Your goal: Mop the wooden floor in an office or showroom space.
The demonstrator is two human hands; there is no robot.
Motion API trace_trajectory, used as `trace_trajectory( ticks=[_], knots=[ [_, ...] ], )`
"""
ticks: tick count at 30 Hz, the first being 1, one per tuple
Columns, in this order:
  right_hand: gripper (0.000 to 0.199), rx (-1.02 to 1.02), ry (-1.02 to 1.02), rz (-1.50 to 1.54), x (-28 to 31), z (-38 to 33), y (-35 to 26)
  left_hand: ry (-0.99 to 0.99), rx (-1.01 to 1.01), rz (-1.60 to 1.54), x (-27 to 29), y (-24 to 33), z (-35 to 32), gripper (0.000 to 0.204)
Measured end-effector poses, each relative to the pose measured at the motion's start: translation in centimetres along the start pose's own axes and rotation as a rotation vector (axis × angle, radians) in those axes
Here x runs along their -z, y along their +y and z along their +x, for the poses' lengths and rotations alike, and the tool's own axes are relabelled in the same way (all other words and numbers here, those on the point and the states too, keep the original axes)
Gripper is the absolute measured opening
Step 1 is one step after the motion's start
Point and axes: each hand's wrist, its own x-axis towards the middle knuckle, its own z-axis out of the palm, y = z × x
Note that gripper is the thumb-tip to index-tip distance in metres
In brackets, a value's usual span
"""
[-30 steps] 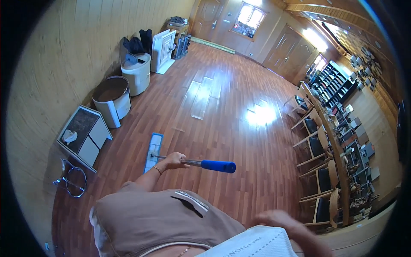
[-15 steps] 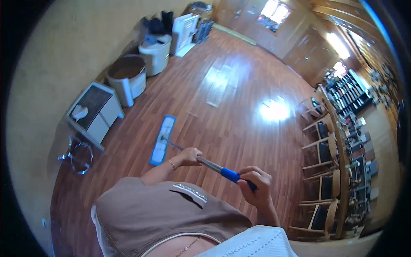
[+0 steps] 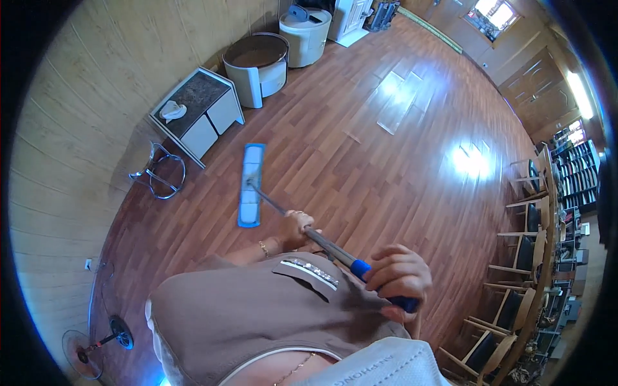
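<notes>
A flat mop [image 3: 252,209] with a pale, blue-edged head lies on the wood-look floor ahead of me. Its metal pole slants from the head toward my right side and ends in a blue grip. My left hand [image 3: 297,228], with a bracelet at the wrist, is wrapped round the middle of the pole, close to my chest. Higher up the pole, my right hand [image 3: 400,276] closes over the blue grip. Its fingers hide part of that grip.
A low cabinet [image 3: 196,116] and a round metal frame [image 3: 166,172] stand by the left wall, beyond them a brown-topped tub-shaped piece [image 3: 257,64] and a white round one [image 3: 302,38]. A fan [image 3: 100,344] is at lower left. Wooden chairs [image 3: 524,254] line a long table [image 3: 547,244] at right.
My view has swung, so the furniture sits higher and farther right, and the fan has come into sight. Relative to the cabinet, the mop head is nearer me. Both hands keep their hold.
</notes>
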Motion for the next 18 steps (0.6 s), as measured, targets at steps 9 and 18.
trace_trajectory(
  ticks=[9,18],
  knots=[
    [0.014,-0.145,-0.096,0.387,-3.1,2.2,2.2,0.154,0.131,0.076,2.6,-3.4,-3.4,0.040],
    [0.005,-0.242,-0.071,0.185,-0.7,1.5,-3.2,-0.048,-0.123,-0.094,0.7,0.1,2.5,0.037]
  ],
)
